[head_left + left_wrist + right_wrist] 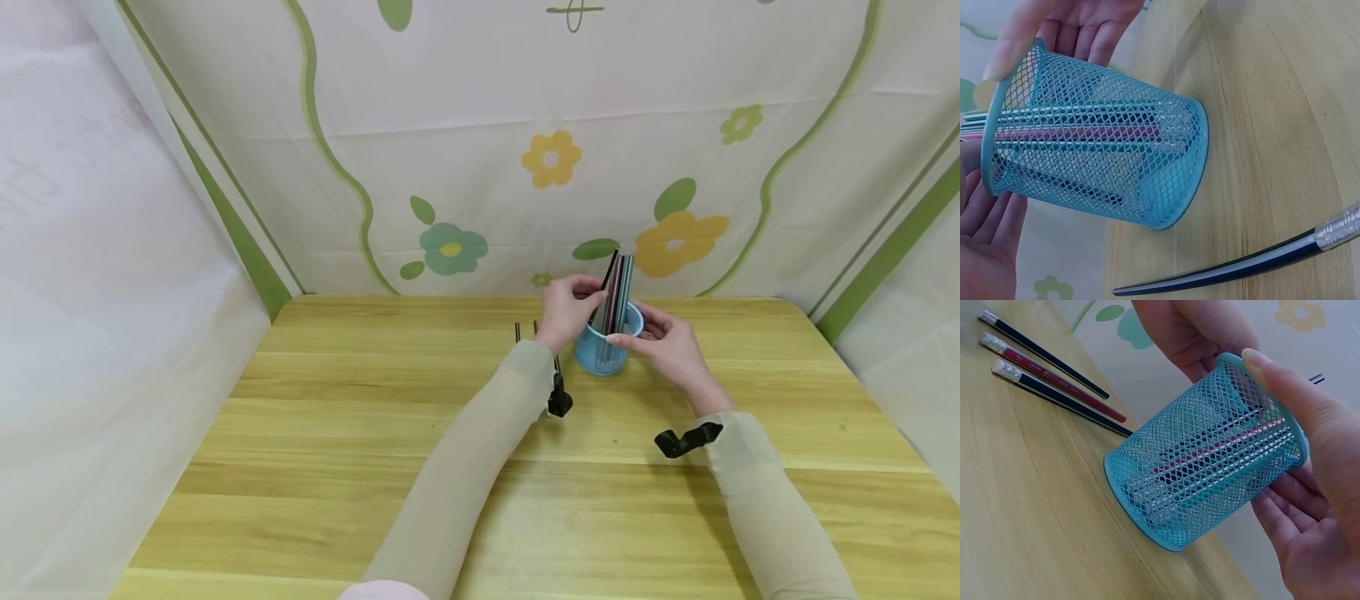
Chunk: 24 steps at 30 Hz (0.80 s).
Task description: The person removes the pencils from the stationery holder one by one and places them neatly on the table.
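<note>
A light-blue mesh pencil cup (594, 358) stands on the table near its back edge. A bundle of pencils (622, 287), dark, red and teal-striped, leans inside it, tips up. My left hand (568, 312) is at the left of the rim, pinching a black pencil (608, 279) between thumb and fingers; this pencil's lower part shows through the mesh. From the right, my right hand (671, 343) grips the cup, thumb over the rim (1297, 434) and fingers around the far side. Eraser ends of the bundle show low in the cup in both wrist views.
Left of the cup, two black pencils (1050, 356) (1063, 400) and a red pencil (1057, 380) lie on the wooden table (337, 450). My left forearm partly covers them in the head view. A flower-patterned cloth (480, 183) hangs behind the table.
</note>
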Each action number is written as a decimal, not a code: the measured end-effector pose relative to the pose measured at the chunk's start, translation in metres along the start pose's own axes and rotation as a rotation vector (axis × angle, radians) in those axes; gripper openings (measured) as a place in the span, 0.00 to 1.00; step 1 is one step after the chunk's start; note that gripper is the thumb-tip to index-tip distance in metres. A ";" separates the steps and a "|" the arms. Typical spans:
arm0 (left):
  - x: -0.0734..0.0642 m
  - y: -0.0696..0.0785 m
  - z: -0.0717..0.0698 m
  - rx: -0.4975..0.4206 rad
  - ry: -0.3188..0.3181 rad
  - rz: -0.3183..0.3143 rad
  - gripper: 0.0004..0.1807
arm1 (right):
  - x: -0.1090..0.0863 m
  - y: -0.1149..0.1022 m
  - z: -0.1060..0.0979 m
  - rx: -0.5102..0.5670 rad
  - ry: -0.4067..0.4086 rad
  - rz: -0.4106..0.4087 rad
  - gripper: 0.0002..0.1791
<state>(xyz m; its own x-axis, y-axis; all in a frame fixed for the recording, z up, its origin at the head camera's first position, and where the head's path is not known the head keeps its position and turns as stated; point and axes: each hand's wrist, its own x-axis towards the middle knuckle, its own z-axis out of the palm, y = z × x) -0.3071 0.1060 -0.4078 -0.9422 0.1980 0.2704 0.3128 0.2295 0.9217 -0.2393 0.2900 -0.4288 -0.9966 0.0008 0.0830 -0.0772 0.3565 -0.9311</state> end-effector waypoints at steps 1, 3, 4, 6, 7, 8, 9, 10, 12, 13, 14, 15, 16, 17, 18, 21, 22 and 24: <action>0.000 0.000 0.000 0.002 0.011 0.003 0.09 | 0.000 0.000 0.000 0.004 -0.001 0.000 0.45; 0.000 0.001 -0.001 0.006 0.030 0.007 0.09 | 0.000 -0.001 0.001 0.008 -0.001 0.001 0.45; -0.001 0.001 -0.001 0.001 0.037 0.008 0.09 | 0.000 -0.001 0.001 0.009 -0.002 0.001 0.45; -0.001 0.003 -0.002 -0.012 0.047 0.011 0.09 | 0.000 -0.001 0.002 0.009 -0.001 0.006 0.45; -0.002 0.004 -0.003 -0.020 0.052 0.014 0.09 | 0.000 -0.001 0.002 0.008 0.000 0.009 0.45; -0.002 0.006 -0.004 -0.030 0.057 0.017 0.09 | 0.000 -0.001 0.002 0.006 0.000 0.011 0.45; -0.002 0.007 -0.004 -0.037 0.062 0.022 0.09 | 0.000 -0.002 0.002 0.008 0.001 0.014 0.45; -0.003 0.008 -0.005 -0.047 0.066 0.029 0.09 | 0.000 -0.002 0.002 0.010 0.001 0.015 0.45; -0.003 0.011 -0.008 -0.068 0.078 0.046 0.10 | 0.000 -0.003 0.001 0.019 0.002 0.019 0.44; -0.002 0.012 -0.009 -0.079 0.084 0.056 0.10 | 0.000 -0.003 0.001 0.022 0.001 0.020 0.44; -0.002 0.014 -0.011 -0.086 0.088 0.067 0.10 | -0.001 -0.003 0.001 0.026 0.000 0.021 0.44; -0.002 0.015 -0.013 -0.096 0.093 0.081 0.10 | -0.001 -0.004 0.001 0.030 0.000 0.021 0.44; -0.001 0.017 -0.014 -0.103 0.098 0.095 0.10 | -0.001 -0.004 0.000 0.032 0.000 0.022 0.44; -0.001 0.018 -0.016 -0.110 0.102 0.108 0.10 | -0.001 -0.004 0.000 0.032 -0.001 0.022 0.44; -0.001 0.020 -0.018 -0.116 0.106 0.121 0.10 | -0.001 -0.004 0.000 0.030 -0.003 0.021 0.45; 0.001 0.025 -0.022 -0.132 0.118 0.147 0.10 | -0.001 -0.004 -0.001 0.026 -0.002 0.024 0.45; 0.001 0.027 -0.024 -0.139 0.123 0.151 0.10 | -0.001 -0.004 -0.001 0.029 0.001 0.029 0.45; 0.002 0.031 -0.027 -0.149 0.137 0.156 0.10 | 0.000 -0.004 -0.001 0.023 0.000 0.031 0.45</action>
<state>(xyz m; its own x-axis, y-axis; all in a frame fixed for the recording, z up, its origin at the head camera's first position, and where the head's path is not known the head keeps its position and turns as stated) -0.3023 0.0881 -0.3714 -0.8945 0.0869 0.4384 0.4441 0.0612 0.8939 -0.2385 0.2892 -0.4249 -0.9985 0.0112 0.0535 -0.0467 0.3345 -0.9413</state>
